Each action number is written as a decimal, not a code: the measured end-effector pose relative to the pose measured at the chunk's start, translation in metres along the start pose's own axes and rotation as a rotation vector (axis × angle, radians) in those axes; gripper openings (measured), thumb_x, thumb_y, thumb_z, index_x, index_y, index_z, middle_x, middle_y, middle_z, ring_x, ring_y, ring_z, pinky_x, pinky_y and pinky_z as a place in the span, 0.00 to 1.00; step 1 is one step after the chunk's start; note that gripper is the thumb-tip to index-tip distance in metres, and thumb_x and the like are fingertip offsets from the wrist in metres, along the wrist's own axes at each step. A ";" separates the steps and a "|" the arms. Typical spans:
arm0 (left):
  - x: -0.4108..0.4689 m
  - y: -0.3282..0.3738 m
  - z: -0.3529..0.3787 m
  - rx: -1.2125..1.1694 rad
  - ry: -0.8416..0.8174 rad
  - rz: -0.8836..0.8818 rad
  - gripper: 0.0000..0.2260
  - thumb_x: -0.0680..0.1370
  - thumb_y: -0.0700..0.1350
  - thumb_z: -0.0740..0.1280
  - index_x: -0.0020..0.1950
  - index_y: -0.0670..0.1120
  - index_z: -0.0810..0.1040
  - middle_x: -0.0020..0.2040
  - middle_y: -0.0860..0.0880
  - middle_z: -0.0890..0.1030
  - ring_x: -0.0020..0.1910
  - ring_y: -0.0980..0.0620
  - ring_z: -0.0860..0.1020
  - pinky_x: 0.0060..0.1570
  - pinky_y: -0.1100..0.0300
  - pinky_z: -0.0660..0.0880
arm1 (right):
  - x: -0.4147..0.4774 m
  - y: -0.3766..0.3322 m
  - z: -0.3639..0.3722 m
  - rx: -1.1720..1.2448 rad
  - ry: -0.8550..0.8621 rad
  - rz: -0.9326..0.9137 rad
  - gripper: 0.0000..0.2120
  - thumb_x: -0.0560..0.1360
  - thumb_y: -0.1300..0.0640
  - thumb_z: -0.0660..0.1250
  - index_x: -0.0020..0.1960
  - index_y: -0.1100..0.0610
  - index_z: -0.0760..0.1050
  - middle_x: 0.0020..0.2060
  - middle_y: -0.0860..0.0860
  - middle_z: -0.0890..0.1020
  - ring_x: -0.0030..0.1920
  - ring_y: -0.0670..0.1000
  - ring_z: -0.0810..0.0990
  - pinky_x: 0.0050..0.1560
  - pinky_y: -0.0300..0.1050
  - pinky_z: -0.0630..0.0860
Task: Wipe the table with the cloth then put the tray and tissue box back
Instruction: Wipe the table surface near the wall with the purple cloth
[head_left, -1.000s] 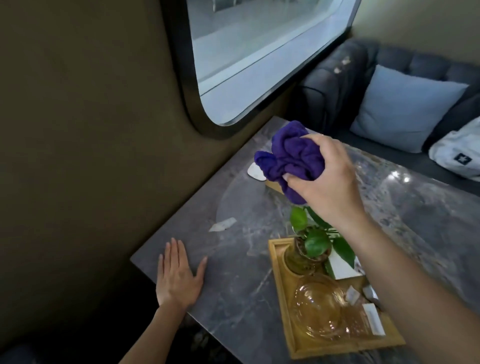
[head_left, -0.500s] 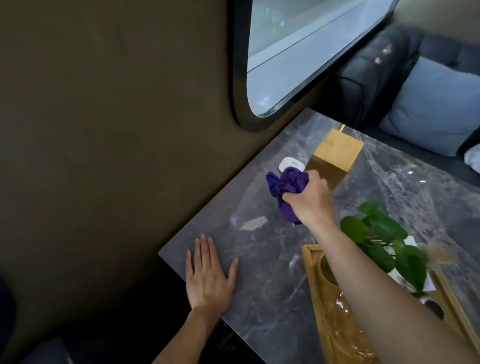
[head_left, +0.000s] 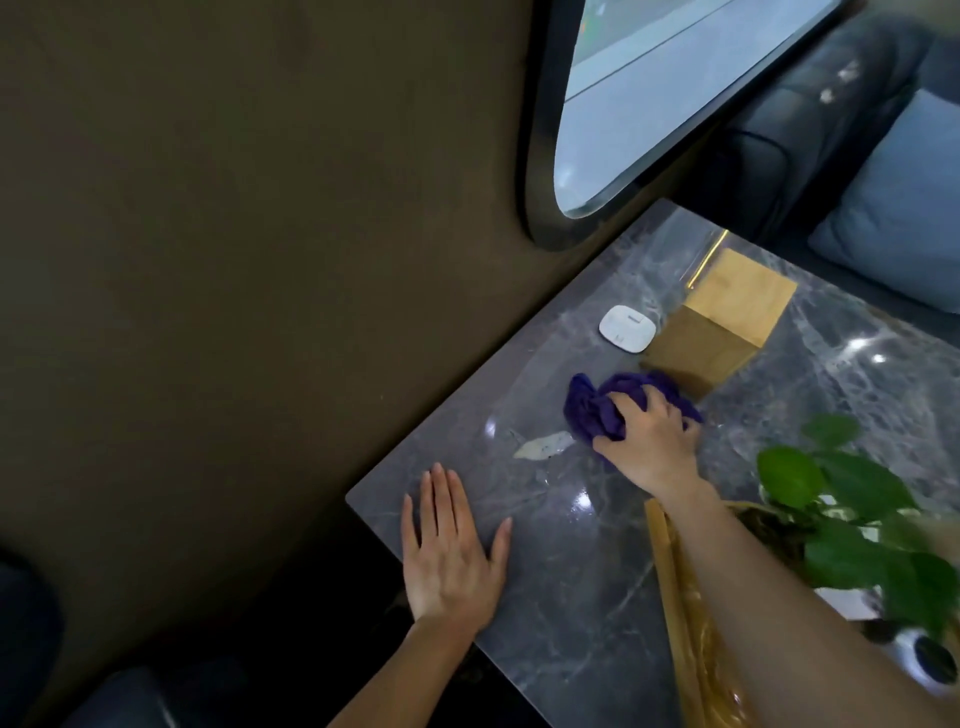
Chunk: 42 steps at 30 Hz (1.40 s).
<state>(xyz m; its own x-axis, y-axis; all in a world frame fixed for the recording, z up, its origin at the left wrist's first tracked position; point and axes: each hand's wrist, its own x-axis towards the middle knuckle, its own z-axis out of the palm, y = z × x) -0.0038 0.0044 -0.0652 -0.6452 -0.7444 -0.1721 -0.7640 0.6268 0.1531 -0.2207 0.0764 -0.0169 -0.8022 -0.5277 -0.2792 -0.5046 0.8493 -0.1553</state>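
Observation:
My right hand (head_left: 652, 441) grips a bunched purple cloth (head_left: 597, 405) and presses it onto the grey marble table (head_left: 566, 561), just in front of the wooden tissue box (head_left: 722, 322). My left hand (head_left: 452, 551) lies flat, fingers spread, near the table's front left corner. The wooden tray (head_left: 670, 587) sits at the lower right, mostly hidden under my right forearm, with a green-leafed plant (head_left: 852, 514) in it.
A small white square device (head_left: 626, 328) lies left of the tissue box. A pale patch (head_left: 543, 446) marks the marble beside the cloth. A brown wall and oval window (head_left: 649, 93) border the table's left side. A dark sofa with a blue cushion (head_left: 904, 208) stands beyond.
My right hand has come down from the air and set the purple cloth on the table before the tissue box. My left hand has stayed flat on the table.

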 end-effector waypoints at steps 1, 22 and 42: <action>0.000 0.000 0.000 0.001 0.001 0.000 0.37 0.75 0.64 0.42 0.70 0.36 0.64 0.69 0.38 0.70 0.69 0.42 0.67 0.68 0.48 0.54 | 0.001 0.000 0.003 0.011 0.071 0.010 0.26 0.70 0.45 0.66 0.66 0.49 0.66 0.69 0.59 0.65 0.67 0.64 0.63 0.67 0.64 0.59; 0.002 -0.001 0.001 -0.045 0.036 0.001 0.35 0.74 0.63 0.52 0.70 0.37 0.63 0.69 0.39 0.69 0.70 0.43 0.67 0.70 0.49 0.49 | -0.017 -0.062 0.034 0.691 0.053 0.149 0.17 0.66 0.42 0.70 0.50 0.50 0.81 0.71 0.52 0.65 0.72 0.57 0.57 0.71 0.59 0.51; 0.045 -0.059 -0.020 -0.156 0.058 0.084 0.25 0.80 0.54 0.48 0.75 0.47 0.48 0.77 0.50 0.51 0.75 0.56 0.47 0.72 0.58 0.41 | -0.011 -0.056 0.049 0.228 0.071 -0.254 0.39 0.67 0.45 0.69 0.73 0.52 0.56 0.75 0.54 0.58 0.76 0.54 0.49 0.73 0.58 0.39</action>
<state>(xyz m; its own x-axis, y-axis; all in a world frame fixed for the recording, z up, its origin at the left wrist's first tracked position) 0.0128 -0.0706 -0.0630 -0.7017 -0.7058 -0.0970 -0.6944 0.6471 0.3147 -0.1672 0.0353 -0.0518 -0.6848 -0.7154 -0.1388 -0.6129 0.6684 -0.4213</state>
